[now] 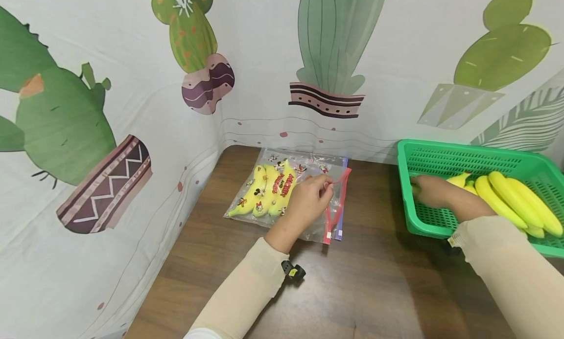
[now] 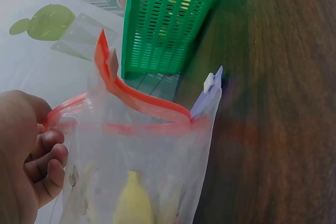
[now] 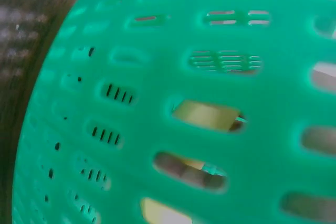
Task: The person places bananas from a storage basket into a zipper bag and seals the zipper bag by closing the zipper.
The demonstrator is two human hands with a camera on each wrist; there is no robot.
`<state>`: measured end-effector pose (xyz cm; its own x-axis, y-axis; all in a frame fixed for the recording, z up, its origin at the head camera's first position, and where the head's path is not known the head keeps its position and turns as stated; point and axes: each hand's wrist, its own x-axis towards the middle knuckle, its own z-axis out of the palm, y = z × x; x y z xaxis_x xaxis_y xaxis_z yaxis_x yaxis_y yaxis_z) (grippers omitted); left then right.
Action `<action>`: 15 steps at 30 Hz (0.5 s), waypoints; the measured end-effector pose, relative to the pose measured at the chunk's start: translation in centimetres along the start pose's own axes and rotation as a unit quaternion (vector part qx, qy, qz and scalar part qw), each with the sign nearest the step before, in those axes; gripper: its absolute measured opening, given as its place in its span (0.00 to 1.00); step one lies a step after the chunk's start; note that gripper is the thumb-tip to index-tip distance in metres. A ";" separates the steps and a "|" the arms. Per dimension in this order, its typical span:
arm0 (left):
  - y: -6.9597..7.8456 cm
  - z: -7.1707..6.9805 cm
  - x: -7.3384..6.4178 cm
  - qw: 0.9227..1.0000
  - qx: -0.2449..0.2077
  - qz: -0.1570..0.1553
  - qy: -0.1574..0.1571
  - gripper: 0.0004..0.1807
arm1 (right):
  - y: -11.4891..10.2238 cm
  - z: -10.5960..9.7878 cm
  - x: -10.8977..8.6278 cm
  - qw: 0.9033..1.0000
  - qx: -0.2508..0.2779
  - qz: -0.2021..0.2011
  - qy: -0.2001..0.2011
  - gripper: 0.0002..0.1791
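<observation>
Clear plastic zip bag (image 1: 316,226), cartoon-printed, lies on your wood-grain table (image 1: 374,280), red zip strip (image 1: 343,192) facing R twd the green basket (image 1: 407,207); purple zip strip (image 1: 340,226) just beside. Bagged bananas (image 1: 253,197): smooth, yellow, curved, approx. side by side, long axes lower L to upper R in head view. Your L hand (image 1: 306,197) pinches the red strip, mouth parted. Your R hand (image 1: 434,191) is inside the slotted plastic basket, near loose bananas (image 1: 520,202) running upper L to lower R; fingers hidden, can't tell grip.
</observation>
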<state>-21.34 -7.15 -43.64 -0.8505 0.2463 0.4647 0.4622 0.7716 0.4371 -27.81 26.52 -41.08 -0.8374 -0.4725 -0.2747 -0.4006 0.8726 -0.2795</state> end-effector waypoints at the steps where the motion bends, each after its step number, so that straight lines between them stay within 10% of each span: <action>1: 0.0 0.0 0.0 1.000 0.000 0.001 0.000 0.10 | 0.0 0.0 -0.1 1.000 0.004 -0.001 0.005 0.24; 15: 0.1 0.1 0.0 1.000 0.001 -0.001 -0.001 0.09 | -0.4 -0.4 -0.9 0.998 0.031 0.000 0.056 0.27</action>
<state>-21.27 -7.03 -43.68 -0.8520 0.2466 0.4618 0.4605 0.7726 0.4371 -27.03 26.65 -40.30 -0.8754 -0.4520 -0.1714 -0.3794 0.8621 -0.3361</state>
